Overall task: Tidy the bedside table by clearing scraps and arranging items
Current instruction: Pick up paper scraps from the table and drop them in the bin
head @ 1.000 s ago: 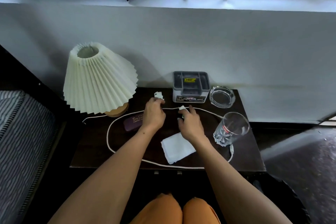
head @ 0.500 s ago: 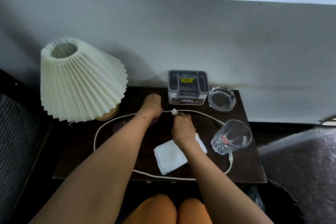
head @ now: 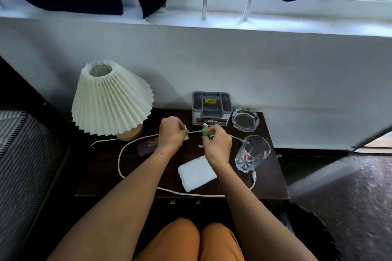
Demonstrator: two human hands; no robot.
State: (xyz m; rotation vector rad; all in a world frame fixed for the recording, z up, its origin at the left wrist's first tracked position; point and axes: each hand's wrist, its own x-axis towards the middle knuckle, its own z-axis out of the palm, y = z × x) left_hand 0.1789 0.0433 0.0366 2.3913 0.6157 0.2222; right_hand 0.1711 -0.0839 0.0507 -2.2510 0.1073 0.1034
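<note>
On the dark bedside table [head: 273, 178] my left hand [head: 170, 133] is closed around small white paper scraps [head: 186, 133] that poke out by the thumb. My right hand [head: 217, 144] pinches a green scrap [head: 206, 131] together with a white bit, just in front of the grey organiser box [head: 211, 108]. One small white scrap [head: 200, 146] lies on the table between my hands. A folded white napkin [head: 196, 172] lies below my right wrist. A white cable [head: 131, 176] loops around the tabletop.
A pleated cream lamp [head: 110, 97] stands at the back left, with a dark glasses case [head: 147, 146] in front of it. A glass ashtray [head: 245, 118] sits at the back right, a drinking glass [head: 253, 153] in front of it. A striped mattress [head: 19, 154] lies at left.
My right hand now holds a green scrap it did not show before. My left hand has closed over white scraps and pulled slightly back from the organiser.
</note>
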